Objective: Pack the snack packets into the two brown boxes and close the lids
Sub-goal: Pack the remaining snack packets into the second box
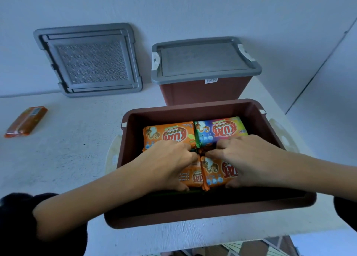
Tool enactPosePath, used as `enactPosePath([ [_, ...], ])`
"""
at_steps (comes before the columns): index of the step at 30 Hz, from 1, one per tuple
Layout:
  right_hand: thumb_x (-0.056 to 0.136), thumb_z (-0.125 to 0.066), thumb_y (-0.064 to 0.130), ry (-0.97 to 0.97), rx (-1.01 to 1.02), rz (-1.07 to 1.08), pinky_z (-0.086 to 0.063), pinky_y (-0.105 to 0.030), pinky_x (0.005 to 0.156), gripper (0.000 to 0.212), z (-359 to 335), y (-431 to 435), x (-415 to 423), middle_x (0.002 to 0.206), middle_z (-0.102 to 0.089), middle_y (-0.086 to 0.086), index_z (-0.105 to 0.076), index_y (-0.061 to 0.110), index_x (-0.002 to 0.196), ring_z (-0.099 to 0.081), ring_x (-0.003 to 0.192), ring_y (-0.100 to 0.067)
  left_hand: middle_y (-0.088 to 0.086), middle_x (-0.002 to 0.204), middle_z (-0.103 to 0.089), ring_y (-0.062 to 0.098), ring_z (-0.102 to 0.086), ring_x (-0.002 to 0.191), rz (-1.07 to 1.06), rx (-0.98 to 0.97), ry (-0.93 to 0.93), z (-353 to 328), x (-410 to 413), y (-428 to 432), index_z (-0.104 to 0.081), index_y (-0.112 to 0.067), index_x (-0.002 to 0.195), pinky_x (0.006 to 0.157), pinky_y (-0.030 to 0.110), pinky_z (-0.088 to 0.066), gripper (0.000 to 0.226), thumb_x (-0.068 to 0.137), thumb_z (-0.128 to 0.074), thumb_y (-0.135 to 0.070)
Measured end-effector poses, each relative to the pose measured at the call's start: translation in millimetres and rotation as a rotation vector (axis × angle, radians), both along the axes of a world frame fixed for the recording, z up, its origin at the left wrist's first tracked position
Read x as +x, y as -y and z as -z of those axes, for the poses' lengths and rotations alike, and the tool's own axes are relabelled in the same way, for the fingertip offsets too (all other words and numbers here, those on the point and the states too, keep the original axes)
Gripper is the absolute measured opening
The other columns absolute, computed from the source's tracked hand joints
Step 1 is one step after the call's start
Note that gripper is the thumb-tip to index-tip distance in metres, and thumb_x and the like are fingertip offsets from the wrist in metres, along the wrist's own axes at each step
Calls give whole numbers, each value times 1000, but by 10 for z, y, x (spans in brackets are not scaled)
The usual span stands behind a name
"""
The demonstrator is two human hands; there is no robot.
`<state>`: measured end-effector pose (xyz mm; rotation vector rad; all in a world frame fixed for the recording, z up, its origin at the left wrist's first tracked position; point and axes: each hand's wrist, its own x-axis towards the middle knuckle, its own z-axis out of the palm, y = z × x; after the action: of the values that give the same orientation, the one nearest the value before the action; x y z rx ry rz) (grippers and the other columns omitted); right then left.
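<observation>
I have both hands down inside the open brown box (193,113) at the near edge of the surface (67,149): the left hand (170,163) and the right hand (249,159) lie flat, fingers curled down onto the snack packets (170,134) packed side by side, gripping nothing that I can see. A second brown box (204,91), lidded, stands just behind. A loose grey lid (90,60) leans on the wall at the far edge, and one orange packet (26,121) lies near the left edge.

Both hands cover near packets (211,175); closed far box (205,90) contents hidden; near box (212,215) bottom unseen.
</observation>
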<state>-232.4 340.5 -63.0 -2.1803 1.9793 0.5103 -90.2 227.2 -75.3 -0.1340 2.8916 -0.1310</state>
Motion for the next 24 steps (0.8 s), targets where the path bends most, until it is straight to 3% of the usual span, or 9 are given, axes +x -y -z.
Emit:
enactPosePath([
  [7, 78, -60, 55, -11, -27, -19, -43, -28, 87, 70, 12, 33, -8, 129, -48, 4, -35, 28, 138, -50, 115, -15, -1, 124, -49, 19, -52, 109, -3, 11, -46, 33, 41, 21, -41, -23, 135, 82, 34, -47, 65, 82, -56, -57],
  [12, 76, -58, 61, 38, -76, 3, -37, -21, 73, 67, -103, 141, -42, 125, -54, 10, -40, 36, 135, -52, 114, -11, -6, 121, -54, 15, -56, 106, 2, 78, -138, -34, 90, 88, -47, -25, 131, 77, 31, -47, 61, 82, -50, -62],
  [16, 76, -60, 59, 137, -193, 24, -43, -23, 71, 59, -292, 351, -22, 116, -59, 13, -48, 36, 130, -57, 105, -9, -3, 89, -68, 19, -66, 74, -68, 188, -415, -226, 226, 296, -67, -22, 103, 56, 25, -44, 39, 82, -49, -49],
  [19, 80, -61, 50, 221, -300, 11, -40, -22, 72, 54, -389, 626, 77, 116, -58, 15, -49, 36, 130, -56, 105, -7, -3, 90, -69, 17, -65, 73, -215, 171, -537, -334, 395, 588, -68, -19, 101, 58, 25, -46, 35, 82, -50, -43],
  [24, 83, -62, 45, 324, -426, -45, -43, -26, 83, 55, -433, 1293, 417, 126, -57, 7, -48, 29, 133, -54, 107, -8, -3, 102, -68, 13, -64, 89, -511, 144, -701, -386, 914, 1082, -67, -20, 108, 74, 30, -52, 26, 87, -61, -35],
])
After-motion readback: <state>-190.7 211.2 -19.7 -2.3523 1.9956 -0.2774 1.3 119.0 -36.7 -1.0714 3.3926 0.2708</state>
